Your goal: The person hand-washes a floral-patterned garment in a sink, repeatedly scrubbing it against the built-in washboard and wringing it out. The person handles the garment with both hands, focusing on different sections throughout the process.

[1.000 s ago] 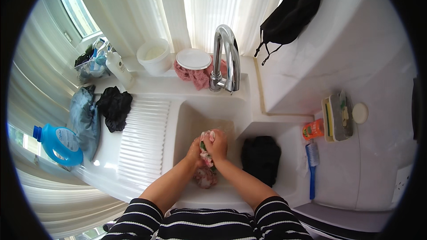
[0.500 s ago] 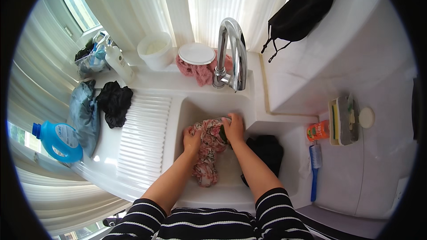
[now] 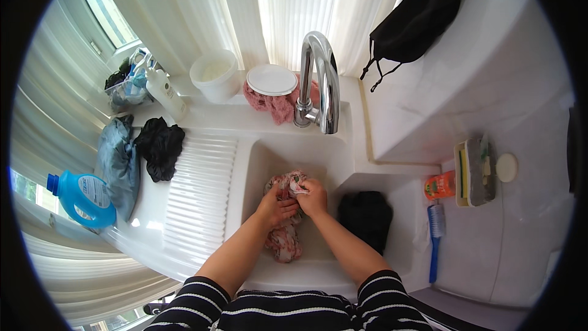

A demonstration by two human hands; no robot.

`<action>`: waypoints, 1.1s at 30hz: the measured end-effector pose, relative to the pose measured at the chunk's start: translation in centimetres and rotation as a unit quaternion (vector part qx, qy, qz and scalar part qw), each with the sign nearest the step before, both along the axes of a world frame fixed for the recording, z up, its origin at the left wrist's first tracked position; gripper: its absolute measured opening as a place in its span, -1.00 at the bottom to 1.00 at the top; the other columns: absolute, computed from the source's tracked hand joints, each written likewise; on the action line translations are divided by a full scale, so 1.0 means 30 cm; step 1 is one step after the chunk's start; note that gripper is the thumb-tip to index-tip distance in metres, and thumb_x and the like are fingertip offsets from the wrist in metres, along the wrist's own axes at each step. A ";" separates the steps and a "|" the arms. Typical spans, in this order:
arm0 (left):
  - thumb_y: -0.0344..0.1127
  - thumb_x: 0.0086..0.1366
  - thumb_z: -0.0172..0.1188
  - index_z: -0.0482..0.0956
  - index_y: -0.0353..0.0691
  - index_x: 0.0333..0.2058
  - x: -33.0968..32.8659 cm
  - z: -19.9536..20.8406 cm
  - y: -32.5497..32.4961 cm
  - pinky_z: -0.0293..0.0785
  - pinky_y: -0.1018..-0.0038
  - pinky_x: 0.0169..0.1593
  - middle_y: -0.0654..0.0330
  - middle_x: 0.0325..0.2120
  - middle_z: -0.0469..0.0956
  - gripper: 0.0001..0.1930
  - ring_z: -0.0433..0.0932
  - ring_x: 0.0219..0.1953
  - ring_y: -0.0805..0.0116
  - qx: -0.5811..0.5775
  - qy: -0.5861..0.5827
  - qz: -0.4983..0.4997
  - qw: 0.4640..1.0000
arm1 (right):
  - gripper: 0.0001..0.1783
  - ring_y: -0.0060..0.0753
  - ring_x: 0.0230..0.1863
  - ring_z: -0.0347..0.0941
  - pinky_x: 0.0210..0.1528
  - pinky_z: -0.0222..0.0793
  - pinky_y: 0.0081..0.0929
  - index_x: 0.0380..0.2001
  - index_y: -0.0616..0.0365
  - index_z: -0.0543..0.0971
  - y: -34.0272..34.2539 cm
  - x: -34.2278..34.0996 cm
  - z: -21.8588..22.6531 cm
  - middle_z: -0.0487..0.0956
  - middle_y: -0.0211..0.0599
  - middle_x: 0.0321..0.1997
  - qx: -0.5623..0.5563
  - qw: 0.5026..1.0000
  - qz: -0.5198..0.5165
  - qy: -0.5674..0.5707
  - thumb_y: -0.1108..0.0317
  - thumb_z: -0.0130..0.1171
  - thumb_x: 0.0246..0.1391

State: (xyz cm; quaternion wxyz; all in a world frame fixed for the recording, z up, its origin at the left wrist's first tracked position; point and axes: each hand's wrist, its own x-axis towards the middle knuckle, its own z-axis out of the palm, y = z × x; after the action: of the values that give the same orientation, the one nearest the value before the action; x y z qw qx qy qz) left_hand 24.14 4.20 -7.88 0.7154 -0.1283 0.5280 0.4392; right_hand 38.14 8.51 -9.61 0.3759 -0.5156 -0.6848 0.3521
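Observation:
A wet, crumpled floral cloth [image 3: 284, 242], pink with dark and green patches, lies in the white sink basin [image 3: 260, 153]. My right hand [image 3: 313, 197] is closed in a fist round its upper end. On the cloth's left side, my left hand [image 3: 275, 209] grips it, with the thumb along one edge and the fingers across its front. Both hands are close together, low in the basin. The cloth's lower part hangs loose beneath them. What kind of garment it is, I cannot tell. Beside my right forearm, a black cloth [image 3: 365, 217] sits in the smaller basin.
A chrome faucet [image 3: 327, 86] rises behind the basin. Left lies a ribbed washboard [image 3: 199, 190], with black fabric [image 3: 159, 147], grey-blue fabric [image 3: 116, 159] and a blue detergent bottle [image 3: 86, 199] beyond. At right are a blue brush [image 3: 435, 239] and an orange packet [image 3: 440, 185].
My hands have come together: the right moved down and closed into a fist on the cloth, the left slid right across it. The cloth is bunched tighter. The view has shifted slightly.

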 end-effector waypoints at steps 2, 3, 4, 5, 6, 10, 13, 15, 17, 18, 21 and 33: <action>0.02 0.41 0.02 0.29 -0.13 0.13 -0.007 -0.003 0.006 0.49 0.01 0.03 0.00 0.01 0.48 -0.53 0.51 0.02 0.02 0.117 -0.134 -0.020 0.984 | -0.74 0.03 -0.22 0.50 -0.14 0.43 -0.26 -0.42 0.21 0.63 -0.036 0.022 0.133 0.58 -0.19 -0.30 0.023 0.992 0.104 0.071 0.57 0.14 -0.31; -0.01 0.41 0.02 0.28 -0.12 0.13 -0.014 -0.010 0.003 0.51 0.00 0.01 0.00 0.02 0.49 -0.56 0.52 0.01 0.01 0.173 -0.198 -0.028 0.964 | -0.75 0.04 -0.24 0.50 -0.16 0.43 -0.27 -0.43 0.21 0.63 -0.054 0.036 0.179 0.58 -0.21 -0.31 0.056 0.980 0.166 0.090 0.57 0.14 -0.32; -0.05 0.41 0.01 0.29 -0.10 0.12 -0.021 -0.042 0.000 0.51 -0.03 0.01 0.00 0.03 0.48 -0.59 0.52 0.01 -0.01 0.175 -0.195 -0.017 0.965 | -0.75 0.04 -0.26 0.49 -0.17 0.44 -0.27 -0.43 0.21 0.63 -0.068 0.050 0.216 0.57 -0.23 -0.31 0.090 0.963 0.228 0.109 0.57 0.14 -0.32; -0.09 0.41 0.01 0.30 -0.08 0.10 -0.030 -0.102 -0.002 0.50 -0.07 0.02 -0.01 0.05 0.47 -0.63 0.53 0.01 -0.03 0.177 -0.192 -0.006 0.965 | -0.72 -0.05 -0.19 0.50 -0.10 0.44 -0.30 -0.40 0.20 0.63 -0.084 0.065 0.242 0.58 -0.27 -0.25 0.086 0.944 0.293 0.125 0.61 0.07 -0.28; -0.12 0.41 0.00 0.30 -0.06 0.09 -0.026 -0.159 -0.003 0.49 -0.10 0.03 -0.01 0.06 0.46 -0.66 0.53 0.02 -0.04 0.180 -0.190 0.004 0.965 | -0.69 -0.12 -0.14 0.49 -0.05 0.43 -0.32 -0.35 0.22 0.63 -0.083 0.082 0.230 0.57 -0.27 -0.21 -0.048 0.950 0.231 0.204 0.62 0.04 -0.25; -0.29 0.38 -0.01 0.35 0.02 0.04 0.052 0.026 -0.029 0.47 -0.13 0.07 -0.01 -0.01 0.51 -0.73 0.52 0.03 -0.06 0.212 -0.174 0.100 0.956 | -0.60 -0.27 0.04 0.44 0.12 0.35 -0.36 -0.12 0.33 0.54 -0.063 0.108 0.125 0.53 -0.21 -0.03 -0.345 0.834 0.047 0.428 0.62 -0.04 -0.10; -0.18 0.37 -0.03 0.47 -0.09 -0.04 0.026 0.027 -0.034 0.51 -0.01 0.04 -0.01 -0.10 0.56 -0.74 0.54 -0.03 -0.05 0.228 -0.161 0.097 0.955 | -0.62 -0.27 0.13 0.40 0.21 0.27 -0.33 -0.04 0.28 0.54 -0.108 0.043 0.092 0.49 -0.12 0.08 -0.288 0.863 0.073 0.408 0.44 0.12 0.04; -0.09 0.36 0.04 0.48 -0.11 -0.07 0.025 0.069 -0.040 0.54 0.08 0.01 0.00 -0.13 0.57 -0.71 0.57 -0.09 0.03 0.215 -0.155 0.109 0.958 | -0.71 -0.13 0.10 0.39 0.18 0.28 -0.27 -0.16 0.12 0.60 -0.216 -0.033 0.162 0.47 -0.07 0.05 0.064 0.992 0.077 0.077 0.27 0.27 0.04; -0.05 0.35 0.08 0.50 -0.13 -0.10 -0.004 0.009 -0.062 0.54 0.12 0.02 0.02 -0.16 0.59 -0.69 0.58 -0.11 0.07 0.270 -0.220 0.051 0.936 | -0.77 -0.01 0.08 0.37 0.15 0.29 -0.21 -0.27 0.14 0.59 -0.254 -0.061 0.206 0.45 -0.01 0.03 0.114 0.992 0.061 0.006 0.25 0.28 0.03; -0.03 0.34 0.10 0.51 -0.15 -0.12 -0.010 -0.012 -0.067 0.54 0.14 0.02 0.03 -0.18 0.60 -0.67 0.59 -0.12 0.09 0.297 -0.254 0.017 0.920 | -0.78 0.06 0.06 0.37 0.14 0.29 -0.17 -0.35 0.18 0.57 -0.238 -0.065 0.169 0.44 0.02 0.01 0.067 0.997 0.023 0.025 0.25 0.25 0.04; -0.02 0.34 0.10 0.56 -0.19 -0.20 0.060 0.004 -0.077 0.57 0.22 -0.05 0.07 -0.24 0.63 -0.67 0.60 -0.15 0.17 0.199 -0.142 0.018 0.970 | -0.73 0.12 0.04 0.37 0.11 0.30 -0.12 -0.46 0.26 0.51 -0.143 -0.048 -0.015 0.45 0.09 -0.03 -0.044 0.987 -0.148 0.034 0.23 0.21 0.06; 0.10 0.36 0.05 0.57 -0.15 -0.22 0.057 0.013 -0.061 0.54 0.23 -0.05 0.16 -0.29 0.62 -0.59 0.60 -0.19 0.19 0.177 -0.123 0.070 0.974 | -0.75 0.08 -0.10 0.41 -0.01 0.30 -0.07 -0.47 0.18 0.52 -0.122 -0.110 -0.034 0.51 -0.04 -0.23 -0.019 0.987 -0.160 0.017 0.20 0.19 0.05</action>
State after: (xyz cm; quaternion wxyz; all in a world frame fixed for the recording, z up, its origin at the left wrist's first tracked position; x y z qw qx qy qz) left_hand 25.85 2.36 -7.50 0.7540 -0.0892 0.3391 0.5555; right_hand 34.83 4.84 -10.62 0.4291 -0.6193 -0.5801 0.3095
